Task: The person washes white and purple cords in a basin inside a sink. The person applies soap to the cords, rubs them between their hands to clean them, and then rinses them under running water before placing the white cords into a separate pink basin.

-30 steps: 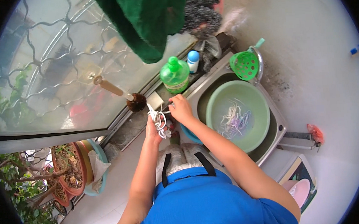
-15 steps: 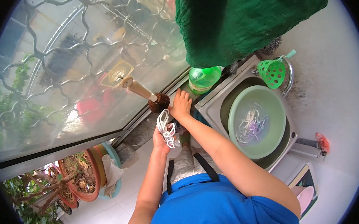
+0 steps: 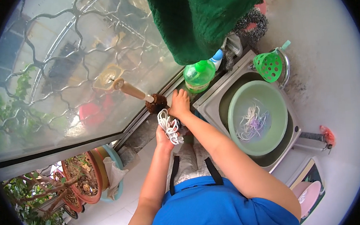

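One looped bundle of white cord point(image 3: 170, 128) lies in the left hand point(image 3: 164, 139), its fingers curled around the lower part. Just beside it, the right hand point(image 3: 180, 106) reaches forward near a brush point(image 3: 157, 103) with a round brown head; whether those partly bent fingers grip anything, I cannot tell. Beyond stands a green bottle point(image 3: 199, 76). To the right, tangled cords point(image 3: 253, 124) lie inside a pale green basin point(image 3: 269, 94) in the metal sink point(image 3: 213, 105).

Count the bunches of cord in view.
2: a white bunch in the left hand, and a white-and-purple tangle in the green basin. Something white in the pink basin is too small to identify.
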A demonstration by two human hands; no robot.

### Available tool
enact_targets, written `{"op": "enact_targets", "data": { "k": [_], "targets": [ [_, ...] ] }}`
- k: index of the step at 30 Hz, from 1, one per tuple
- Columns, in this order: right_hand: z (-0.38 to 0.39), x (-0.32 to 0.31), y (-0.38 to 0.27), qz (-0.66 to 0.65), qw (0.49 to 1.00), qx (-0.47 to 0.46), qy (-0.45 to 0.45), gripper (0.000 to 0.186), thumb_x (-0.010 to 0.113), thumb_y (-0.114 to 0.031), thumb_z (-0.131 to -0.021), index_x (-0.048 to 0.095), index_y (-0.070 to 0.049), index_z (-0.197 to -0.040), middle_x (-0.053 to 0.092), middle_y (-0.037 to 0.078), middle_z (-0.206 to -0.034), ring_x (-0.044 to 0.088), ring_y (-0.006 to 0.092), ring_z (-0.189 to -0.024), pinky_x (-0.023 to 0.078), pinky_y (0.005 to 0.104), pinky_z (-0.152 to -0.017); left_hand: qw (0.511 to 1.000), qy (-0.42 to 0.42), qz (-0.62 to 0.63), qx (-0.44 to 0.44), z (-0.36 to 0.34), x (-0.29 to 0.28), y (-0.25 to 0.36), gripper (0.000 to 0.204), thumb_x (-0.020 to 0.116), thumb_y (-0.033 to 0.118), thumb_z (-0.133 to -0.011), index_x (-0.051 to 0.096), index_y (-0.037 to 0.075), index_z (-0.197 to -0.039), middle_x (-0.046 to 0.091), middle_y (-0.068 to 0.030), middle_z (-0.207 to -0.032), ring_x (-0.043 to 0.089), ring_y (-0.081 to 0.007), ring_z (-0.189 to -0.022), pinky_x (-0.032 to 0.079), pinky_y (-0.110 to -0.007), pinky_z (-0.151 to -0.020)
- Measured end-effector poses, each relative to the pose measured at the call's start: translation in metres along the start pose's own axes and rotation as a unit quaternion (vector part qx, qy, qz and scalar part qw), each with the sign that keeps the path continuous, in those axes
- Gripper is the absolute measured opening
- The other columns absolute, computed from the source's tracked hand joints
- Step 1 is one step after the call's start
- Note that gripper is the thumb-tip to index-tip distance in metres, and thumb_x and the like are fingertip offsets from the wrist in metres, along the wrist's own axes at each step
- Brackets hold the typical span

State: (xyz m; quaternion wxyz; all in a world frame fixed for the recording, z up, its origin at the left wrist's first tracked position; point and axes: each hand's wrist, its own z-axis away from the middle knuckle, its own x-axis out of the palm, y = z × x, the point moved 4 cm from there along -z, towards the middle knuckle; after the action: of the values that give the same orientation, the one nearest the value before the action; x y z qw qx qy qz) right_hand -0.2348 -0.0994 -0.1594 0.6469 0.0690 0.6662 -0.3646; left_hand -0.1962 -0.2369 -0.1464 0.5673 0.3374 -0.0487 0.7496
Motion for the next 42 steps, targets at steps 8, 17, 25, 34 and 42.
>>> {"op": "enact_targets", "data": {
  "k": [8, 17, 25, 34, 42],
  "targets": [
    [0.011, 0.012, 0.044, -0.47, 0.846, 0.143, -0.206, 0.064, 0.065, -0.031, -0.067, 0.045, 0.002, -0.118, 0.051, 0.018, -0.109, 0.052, 0.0296, -0.099, 0.045, 0.0409, -0.082, 1.0, -0.001, 0.025, -0.003, -0.005, -0.017, -0.011, 0.033, 0.036, 0.034, -0.089, 0.057, 0.009, -0.083, 0.063, -0.0111, -0.084, 0.057, -0.022, -0.06, 0.044, -0.034, -0.047],
    [0.106, -0.091, 0.081, -0.934, 0.26, 0.086, -0.229, 0.081, 0.051, -0.022, -0.059, 0.031, -0.001, -0.134, 0.045, 0.019, -0.126, 0.047, 0.034, -0.111, 0.032, 0.0444, -0.103, 0.987, -0.101, 0.123, -0.016, -0.004, 0.06, -0.033, 0.032, 0.037, 0.03, -0.087, 0.053, 0.007, -0.072, 0.061, -0.0161, -0.102, 0.058, -0.0302, -0.081, 0.048, -0.042, -0.069],
    [0.127, -0.17, 0.146, -0.872, 0.488, -0.032, -0.006, 0.088, 0.057, -0.018, -0.062, 0.021, -0.014, -0.142, 0.038, 0.011, -0.136, 0.04, 0.0314, -0.122, 0.025, 0.0412, -0.106, 0.953, -0.272, 0.091, -0.099, 0.019, 0.172, -0.093, 0.032, 0.038, 0.028, -0.088, 0.06, 0.005, -0.083, 0.058, -0.0165, -0.114, 0.053, -0.0315, -0.106, 0.043, -0.042, -0.088],
    [0.141, -0.221, 0.196, -0.348, 0.852, 0.188, 0.343, 0.063, 0.068, -0.033, -0.075, 0.044, -0.01, -0.128, 0.044, 0.018, -0.113, 0.043, 0.0382, -0.107, 0.035, 0.0456, -0.091, 0.948, -0.279, -0.119, -0.099, 0.045, 0.23, -0.185, 0.032, 0.038, 0.023, -0.094, 0.049, 0.003, -0.117, 0.054, -0.0099, -0.117, 0.052, -0.024, -0.108, 0.041, -0.036, -0.095],
    [0.159, -0.246, 0.193, -0.143, 0.917, 0.102, 0.358, 0.065, 0.071, -0.034, -0.07, 0.047, -0.011, -0.125, 0.045, 0.018, -0.11, 0.044, 0.0377, -0.105, 0.037, 0.0458, -0.089, 0.898, -0.37, -0.058, -0.231, 0.036, 0.242, -0.212, 0.042, 0.037, 0.035, -0.095, 0.045, 0.006, -0.125, 0.052, -0.0095, -0.119, 0.051, -0.0263, -0.108, 0.042, -0.038, -0.093]
  ]
}}
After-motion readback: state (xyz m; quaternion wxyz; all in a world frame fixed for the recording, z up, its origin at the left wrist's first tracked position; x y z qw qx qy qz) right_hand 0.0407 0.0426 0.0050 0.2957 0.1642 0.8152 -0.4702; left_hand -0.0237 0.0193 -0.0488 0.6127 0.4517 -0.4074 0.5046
